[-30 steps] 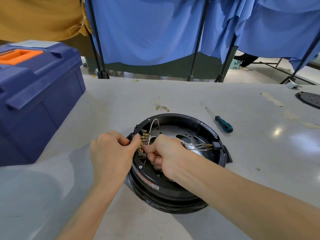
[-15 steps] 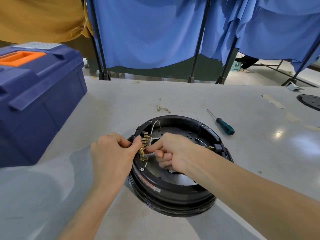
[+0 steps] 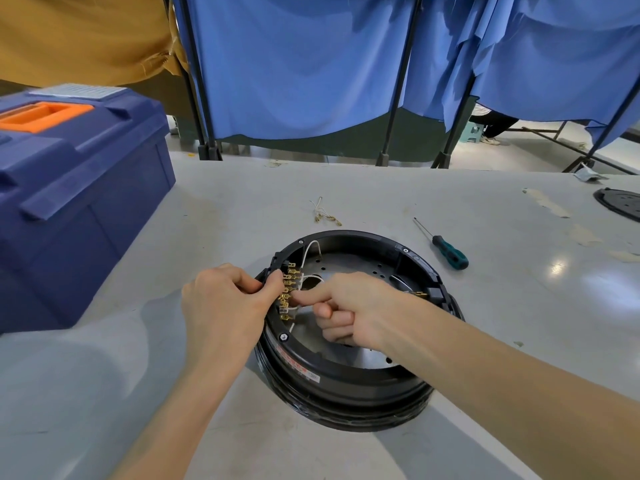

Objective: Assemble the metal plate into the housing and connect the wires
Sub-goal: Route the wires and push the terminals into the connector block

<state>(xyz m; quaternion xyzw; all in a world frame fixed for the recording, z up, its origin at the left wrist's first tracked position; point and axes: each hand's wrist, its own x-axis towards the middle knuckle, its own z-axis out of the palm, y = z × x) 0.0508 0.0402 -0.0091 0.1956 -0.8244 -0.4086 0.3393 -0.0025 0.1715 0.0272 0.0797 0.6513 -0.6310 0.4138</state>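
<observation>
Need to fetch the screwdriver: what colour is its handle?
The screwdriver handle is teal and black; head view shows it best.

A big dark blue toolbox (image 3: 79,202) with an orange handle sits on the grey table (image 3: 242,188), left of and beyond the left hand (image 3: 225,303). A screwdriver (image 3: 450,257) with a green and black grip lies beyond the right hand (image 3: 356,306), off to its right. Much farther right, a black perforated disc (image 3: 620,204) is cut by the frame edge. Past the table, beyond both hands, hang blue curtains (image 3: 311,64); mustard cloth (image 3: 79,36) hangs beyond the toolbox.
</observation>
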